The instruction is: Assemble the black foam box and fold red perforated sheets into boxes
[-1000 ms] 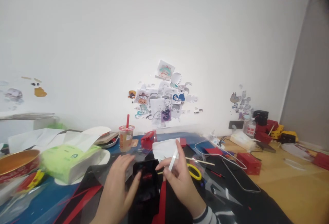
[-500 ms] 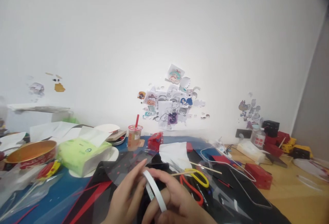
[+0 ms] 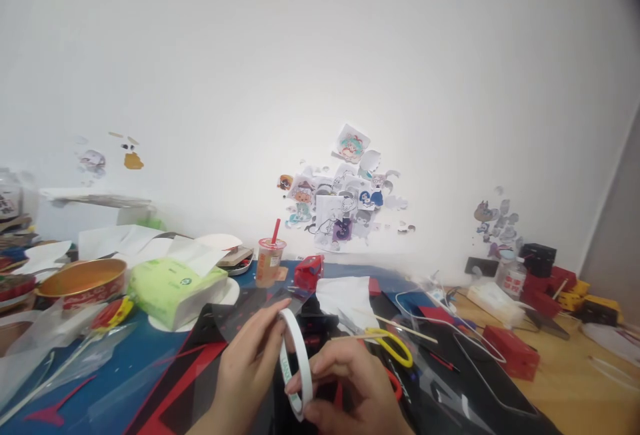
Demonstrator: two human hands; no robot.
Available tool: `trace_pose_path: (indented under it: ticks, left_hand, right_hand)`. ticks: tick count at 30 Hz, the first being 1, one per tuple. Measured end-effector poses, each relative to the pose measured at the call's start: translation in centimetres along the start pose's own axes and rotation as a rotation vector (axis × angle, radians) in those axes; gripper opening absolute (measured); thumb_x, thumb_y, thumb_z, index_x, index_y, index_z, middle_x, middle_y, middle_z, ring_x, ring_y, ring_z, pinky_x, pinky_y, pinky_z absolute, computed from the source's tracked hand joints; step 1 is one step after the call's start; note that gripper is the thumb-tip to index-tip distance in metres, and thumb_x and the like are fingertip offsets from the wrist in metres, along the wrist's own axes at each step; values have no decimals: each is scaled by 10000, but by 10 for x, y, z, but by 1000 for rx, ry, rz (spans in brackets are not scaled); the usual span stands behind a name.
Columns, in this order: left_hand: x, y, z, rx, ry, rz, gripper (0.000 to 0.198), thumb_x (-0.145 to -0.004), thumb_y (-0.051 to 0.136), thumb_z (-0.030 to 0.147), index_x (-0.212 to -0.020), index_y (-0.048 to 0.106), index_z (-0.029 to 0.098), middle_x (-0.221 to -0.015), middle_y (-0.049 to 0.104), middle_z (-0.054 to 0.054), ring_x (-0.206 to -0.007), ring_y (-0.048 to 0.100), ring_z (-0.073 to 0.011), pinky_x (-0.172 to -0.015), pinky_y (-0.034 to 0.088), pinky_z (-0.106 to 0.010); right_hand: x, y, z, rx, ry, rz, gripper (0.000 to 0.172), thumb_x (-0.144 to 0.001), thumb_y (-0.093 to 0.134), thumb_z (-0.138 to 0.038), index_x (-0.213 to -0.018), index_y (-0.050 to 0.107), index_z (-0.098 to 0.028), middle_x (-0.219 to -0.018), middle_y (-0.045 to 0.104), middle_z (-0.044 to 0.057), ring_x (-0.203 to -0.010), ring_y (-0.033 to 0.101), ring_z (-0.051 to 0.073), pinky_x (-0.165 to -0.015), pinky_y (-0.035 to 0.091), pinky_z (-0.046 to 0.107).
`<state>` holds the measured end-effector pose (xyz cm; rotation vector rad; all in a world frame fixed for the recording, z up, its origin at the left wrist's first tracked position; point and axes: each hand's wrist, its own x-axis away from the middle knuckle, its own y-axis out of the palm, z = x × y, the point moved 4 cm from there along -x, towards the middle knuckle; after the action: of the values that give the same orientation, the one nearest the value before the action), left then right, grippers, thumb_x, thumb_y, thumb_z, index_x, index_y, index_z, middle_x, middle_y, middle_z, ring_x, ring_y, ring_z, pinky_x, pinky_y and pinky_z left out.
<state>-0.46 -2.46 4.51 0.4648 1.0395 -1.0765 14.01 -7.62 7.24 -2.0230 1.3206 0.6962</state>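
A narrow white tape roll [image 3: 303, 355], with green print inside its core, stands on edge between my hands over the dark, cluttered middle of the table. My left hand [image 3: 245, 365] pinches its upper left rim with the fingertips. Closed on the lower right part is my right hand [image 3: 357, 378], thumb outside and fingers reaching into the ring. Just beyond the right hand lie scissors [image 3: 399, 350] with yellow and red handles, partly covered by that hand. Thin wooden sticks [image 3: 407, 330] and white paper [image 3: 345, 298] lie behind them.
To the left are a green tissue pack [image 3: 175, 288], an orange bowl [image 3: 83, 282] and clear plastic wrap. A drink cup [image 3: 270, 265] with a red straw stands at the back. On the right lie a dark tablet-like panel [image 3: 495, 375], a white cable and a red box [image 3: 511, 353].
My hands have moved apart a little, and the tape roll has turned so its inner core shows more. The whole view has shifted slightly, with things appearing further right.
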Motion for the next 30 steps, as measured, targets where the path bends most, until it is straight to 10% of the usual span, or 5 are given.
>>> trace_pose_path:
  ticks: [30]
  left_hand:
    - [-9, -9, 2, -419, 515, -46, 321, -929, 324, 332, -1106, 535, 166, -846, 719, -56, -726, 688, -156, -706, 529, -194]
  right_hand:
    - [15, 11, 12, 782, -102, 424, 109, -596, 459, -138, -645, 479, -234, -480, 569, -32, -412, 537, 120, -431, 390, 198]
